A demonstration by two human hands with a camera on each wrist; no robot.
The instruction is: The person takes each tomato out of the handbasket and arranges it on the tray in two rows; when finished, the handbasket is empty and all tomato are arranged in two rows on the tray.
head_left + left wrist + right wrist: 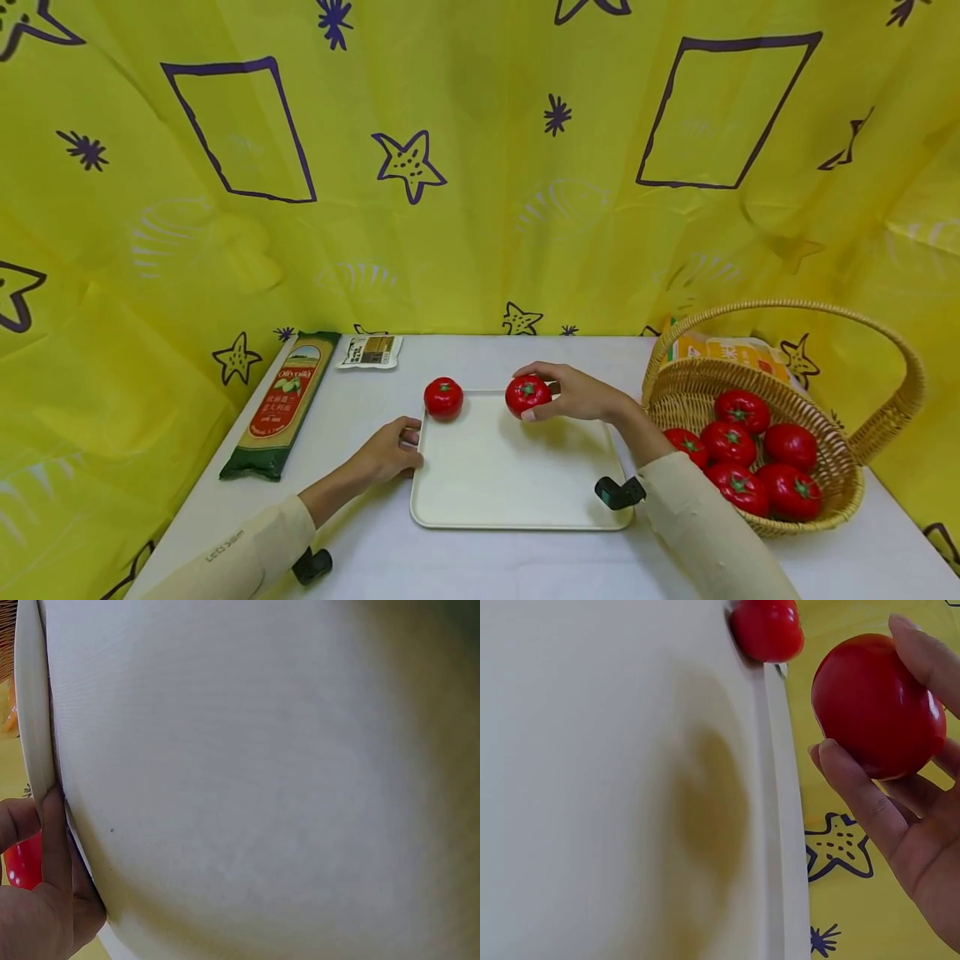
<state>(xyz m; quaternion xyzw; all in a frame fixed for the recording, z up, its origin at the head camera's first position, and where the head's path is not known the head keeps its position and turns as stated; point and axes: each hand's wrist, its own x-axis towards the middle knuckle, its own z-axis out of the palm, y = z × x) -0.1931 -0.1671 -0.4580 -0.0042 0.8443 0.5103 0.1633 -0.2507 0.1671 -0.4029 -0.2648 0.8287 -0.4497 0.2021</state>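
Note:
A cream rectangular tray [517,479] lies on the table, with one red tomato [443,398] at its far left corner. My left hand [392,451] pinches the tray's left rim; the left wrist view shows its fingers [56,847] at the tray edge. Above the far right part of the tray, my right hand [573,393] holds another tomato [528,396] between thumb and fingers. In the right wrist view this held tomato [877,705] is off the tray, and its shadow falls on the tray surface. Several more tomatoes [741,410] sit in a wicker basket [843,492] on the right.
The basket's tall handle [795,307] arches up at the right. An orange package [731,350] stands behind it. A red and green pasta bag [283,400] lies at the left, and a small white packet [371,352] behind. A yellow patterned curtain [480,250] backs the table.

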